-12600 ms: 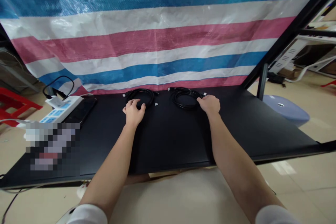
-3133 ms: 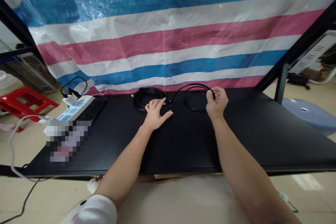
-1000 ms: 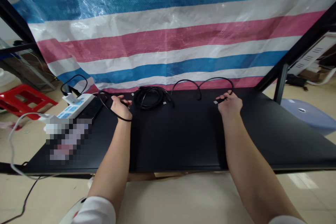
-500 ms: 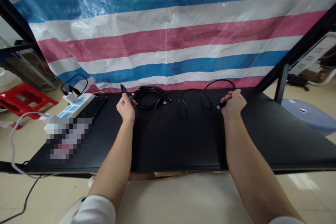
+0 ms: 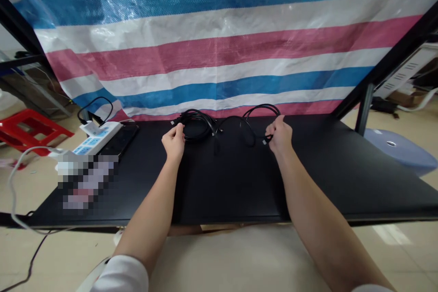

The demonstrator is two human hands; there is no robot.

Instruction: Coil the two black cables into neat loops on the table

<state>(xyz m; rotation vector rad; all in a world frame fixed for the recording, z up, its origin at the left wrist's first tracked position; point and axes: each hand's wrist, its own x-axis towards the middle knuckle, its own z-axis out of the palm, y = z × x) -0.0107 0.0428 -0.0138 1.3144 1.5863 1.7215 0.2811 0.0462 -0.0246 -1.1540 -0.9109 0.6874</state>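
My right hand is closed on a black cable, and a small pale-tipped plug sticks out to the left of the fingers. From this hand the cable arches back and drops in loose loops toward the middle of the black table. My left hand is pinched shut at the near left side of a coil of black cables. Its fingers mostly hide the cable piece seen in them a moment earlier. Several small plugs show around the coil.
At the left stand a white power strip with chargers and a dark phone. A blurred-out patch lies in front. Behind the table hangs a striped plastic sheet. A red stool and a bluish stool flank it.
Both hands have moved inward, the right one leftward with its cable end and the left one slightly rightward to the coil. The cable stretch between them has bunched closer together.
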